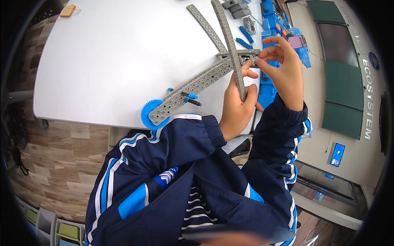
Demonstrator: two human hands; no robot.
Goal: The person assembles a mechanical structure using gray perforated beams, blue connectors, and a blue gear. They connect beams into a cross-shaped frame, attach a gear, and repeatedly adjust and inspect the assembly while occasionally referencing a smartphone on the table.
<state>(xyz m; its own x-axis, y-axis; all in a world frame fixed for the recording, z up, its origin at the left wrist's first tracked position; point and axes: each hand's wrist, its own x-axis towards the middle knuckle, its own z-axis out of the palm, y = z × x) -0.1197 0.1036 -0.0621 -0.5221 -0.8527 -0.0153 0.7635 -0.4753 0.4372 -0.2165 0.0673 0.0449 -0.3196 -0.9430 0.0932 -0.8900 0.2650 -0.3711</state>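
My left hand [237, 110] is closed around a grey plastic construction assembly, its fingers under the crossing of the beams. From there a broad perforated beam [201, 82] slants down to a blue gear [144, 115], with black shafts and blue collars [191, 98] near that end. A long narrow beam [227, 33] crosses in front of it, and another beam [205, 26] reaches away over the table. My right hand [284, 67] pinches at a short grey end piece [253, 60] of the assembly, thumb and fingertips together. Whatever small part sits between those fingertips is hidden.
The white table [102, 61] carries blue pliers-like tools [245, 41], a small bag of parts [249, 25] and grey blocks [239, 9]. Blue bins [269, 37] line its right side, near a phone [297, 41]. A tan block [67, 10] lies far left.
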